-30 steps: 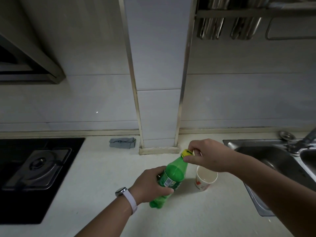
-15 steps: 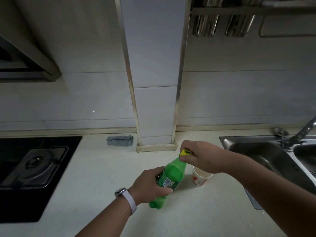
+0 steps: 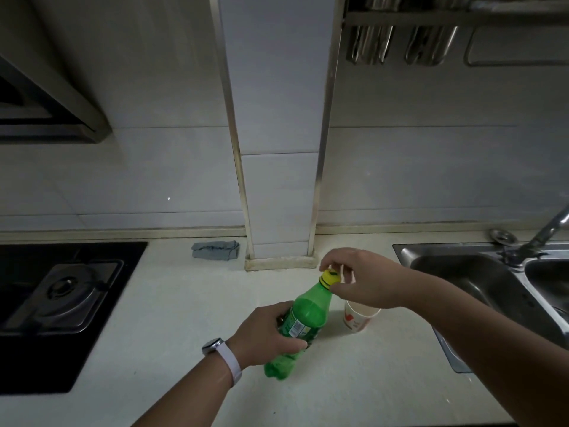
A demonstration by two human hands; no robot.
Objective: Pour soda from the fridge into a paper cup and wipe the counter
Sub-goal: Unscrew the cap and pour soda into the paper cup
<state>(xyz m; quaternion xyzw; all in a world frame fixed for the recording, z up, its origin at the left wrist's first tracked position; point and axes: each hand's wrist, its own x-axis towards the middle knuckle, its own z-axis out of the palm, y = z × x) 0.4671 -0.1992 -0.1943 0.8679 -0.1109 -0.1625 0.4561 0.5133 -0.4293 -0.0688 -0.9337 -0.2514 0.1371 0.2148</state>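
A green soda bottle [image 3: 308,315] stands tilted on the pale counter [image 3: 184,303]. My left hand [image 3: 264,334] grips its labelled middle. Its yellow cap [image 3: 329,277] sits on the neck, and my right hand [image 3: 363,278] pinches the cap between thumb and fingers from the right. Behind the bottle, under my right wrist, stands a white paper cup [image 3: 357,318] with a red mark, upright and partly hidden by that hand. A folded grey cloth [image 3: 215,249] lies against the wall at the back of the counter.
A black gas hob [image 3: 58,300] fills the counter's left side. A steel sink [image 3: 492,278] with a tap [image 3: 548,229] lies to the right. A tiled pillar [image 3: 280,180] juts out behind the bottle. Utensils [image 3: 400,41] hang from a rack above the sink.
My right hand's fingers have shifted on the cap, which now shows more. The bottle and my left hand stay where they were. The view has drifted slightly.
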